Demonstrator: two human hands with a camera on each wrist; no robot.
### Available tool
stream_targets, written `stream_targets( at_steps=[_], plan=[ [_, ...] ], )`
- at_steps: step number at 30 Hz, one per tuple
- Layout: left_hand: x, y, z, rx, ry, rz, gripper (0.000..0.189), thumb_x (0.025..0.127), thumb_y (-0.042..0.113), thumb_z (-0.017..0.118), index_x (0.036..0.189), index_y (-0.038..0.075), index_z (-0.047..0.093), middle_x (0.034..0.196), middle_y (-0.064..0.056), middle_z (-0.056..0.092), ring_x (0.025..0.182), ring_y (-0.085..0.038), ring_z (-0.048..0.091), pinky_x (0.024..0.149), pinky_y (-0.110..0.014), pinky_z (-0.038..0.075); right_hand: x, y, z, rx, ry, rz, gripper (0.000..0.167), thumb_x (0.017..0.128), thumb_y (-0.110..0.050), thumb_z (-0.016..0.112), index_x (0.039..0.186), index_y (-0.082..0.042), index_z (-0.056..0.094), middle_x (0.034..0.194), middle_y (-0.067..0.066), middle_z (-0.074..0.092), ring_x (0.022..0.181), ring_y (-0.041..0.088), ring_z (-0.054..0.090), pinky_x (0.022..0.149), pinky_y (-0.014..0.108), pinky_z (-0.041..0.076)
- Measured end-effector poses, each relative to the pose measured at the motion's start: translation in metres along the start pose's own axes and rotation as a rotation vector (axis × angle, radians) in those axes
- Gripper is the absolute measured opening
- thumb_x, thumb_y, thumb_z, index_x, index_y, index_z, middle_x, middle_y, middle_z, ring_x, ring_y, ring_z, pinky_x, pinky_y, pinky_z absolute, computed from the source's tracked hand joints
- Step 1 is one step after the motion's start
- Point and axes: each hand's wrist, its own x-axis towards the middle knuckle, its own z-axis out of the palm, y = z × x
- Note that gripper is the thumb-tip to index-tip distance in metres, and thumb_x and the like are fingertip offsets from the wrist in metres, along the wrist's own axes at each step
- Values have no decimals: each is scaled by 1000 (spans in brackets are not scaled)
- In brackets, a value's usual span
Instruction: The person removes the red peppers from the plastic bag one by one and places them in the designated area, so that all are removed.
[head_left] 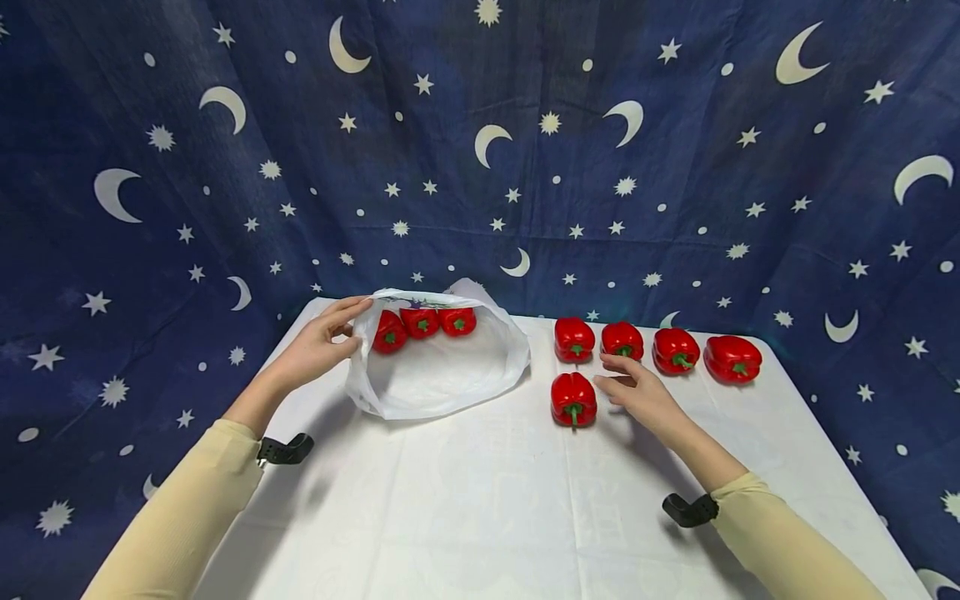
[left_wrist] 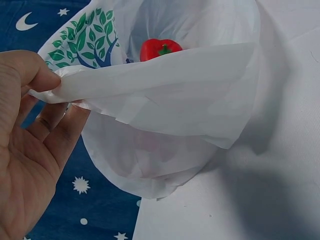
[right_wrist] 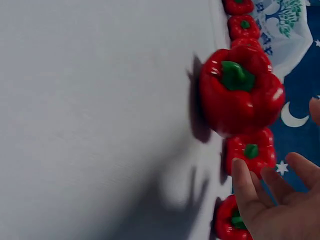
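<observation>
Head: left hand (head_left: 318,340) pinches white bag (head_left: 520,350), three red peppers (head_left: 420,322) inside; right hand (head_left: 647,400) empty, fingers loosely extended, just beside front pepper (head_left: 573,397), four rear peppers (head_left: 676,350) beyond. Left wrist: pinch on rim (left_wrist: 150,68), leaf print (left_wrist: 90,39) near. Right wrist: fingers parted, nothing held.

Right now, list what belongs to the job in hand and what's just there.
Job:
white plastic bag, held by the left hand
three red bell peppers inside it
five outside peppers, some near the right hand

Just there:
white-covered table
dark blue moon-patterned curtain
black wristbands
</observation>
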Motion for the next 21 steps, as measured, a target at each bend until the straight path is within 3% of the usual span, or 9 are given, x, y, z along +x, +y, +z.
stream_targets(
  at_steps=[6,12,17,21],
  plan=[
    [1,3,-1,5,-7,30,62,99,2,58,158,14,42,166,0,27,119,-32,54,98,-44,46,-2,-20,-1,48,22,-64,72,98,-39,69,155,-5,41,154,20,42,136,37,45,99,46,50],
    [3,4,-3,37,-40,59,64,96,-2,57,157,12,43,167,6,24,117,-27,53,94,-41,43,3,-42,15,76,-34,-81,67,97,-37,71,154,-11,45,153,17,44,132,36,50,100,48,49],
    [4,8,-5,82,-44,62,64,96,-2,54,157,14,45,162,-3,34,108,-25,48,86,-34,39,10,-61,36,75,-105,-135,62,98,-35,71,151,-11,50,150,17,48,123,35,57,96,45,52],
    [7,12,-4,90,-41,29,64,96,-3,50,157,14,44,154,-9,39,99,-26,44,75,-33,46,16,-74,57,34,-181,-185,58,97,-39,71,147,-14,55,146,11,55,115,28,63,94,44,54]
  ],
)
